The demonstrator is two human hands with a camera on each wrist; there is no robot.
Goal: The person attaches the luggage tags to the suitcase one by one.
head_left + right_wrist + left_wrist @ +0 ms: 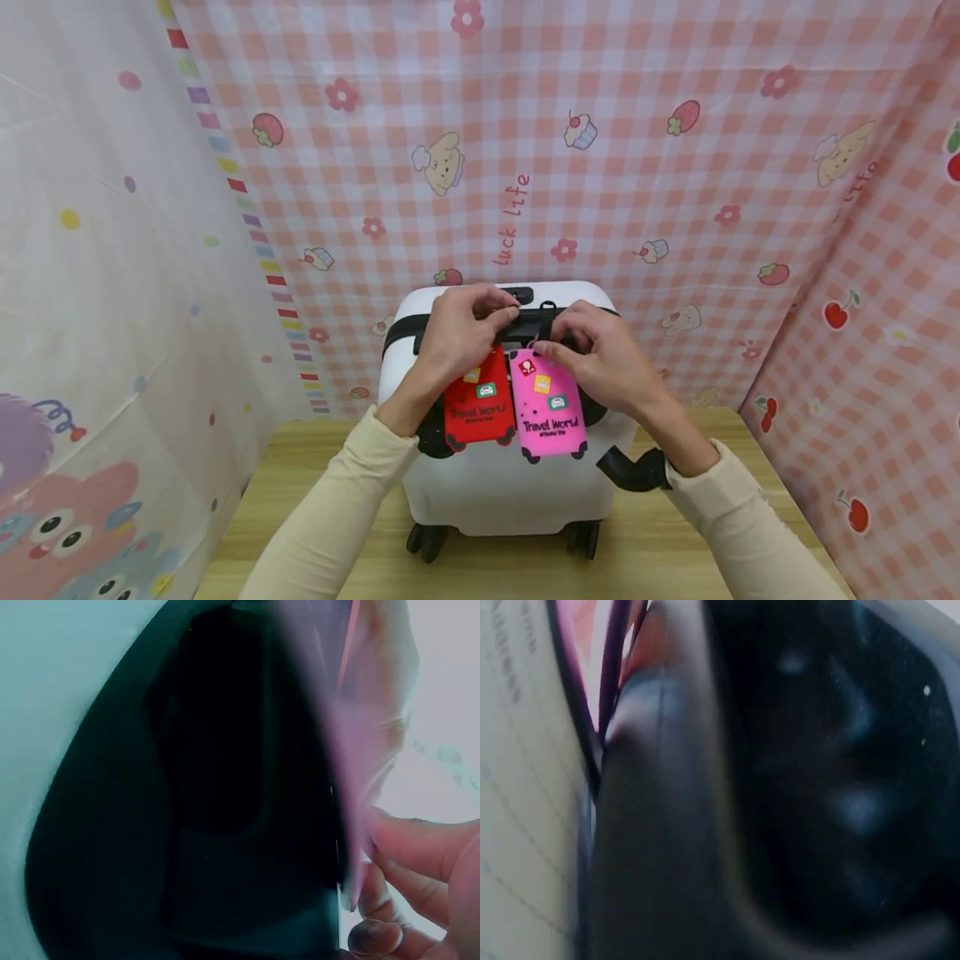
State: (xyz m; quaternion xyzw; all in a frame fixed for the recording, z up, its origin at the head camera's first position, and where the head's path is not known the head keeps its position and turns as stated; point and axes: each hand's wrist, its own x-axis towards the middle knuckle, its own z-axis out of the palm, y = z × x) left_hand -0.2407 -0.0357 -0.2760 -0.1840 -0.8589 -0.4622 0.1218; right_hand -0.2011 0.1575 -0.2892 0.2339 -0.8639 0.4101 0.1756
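A white suitcase [517, 492] stands upright with a black strap [408, 329] across its top. In front of it hang a red luggage tag [480, 408] on the left and a pink luggage tag [551, 412] on the right, both printed "Travel World". My right hand [611, 358] pinches the pink tag near its top; a black loop [547, 310] rises above it. My left hand [461, 329] is bent over the red tag's upper edge, its thumb and forefinger tips close together by the black carry handle [525, 331]. I cannot tell what they hold. The red tag's upper left is hidden behind that hand.
The suitcase's black wheels [427, 542] rest on a wood-grain tabletop [660, 542]. A pink checked curtain [637, 192] hangs close behind, and a white patterned curtain [150, 275] closes the left side. On my right wrist sits a black camera mount [633, 471].
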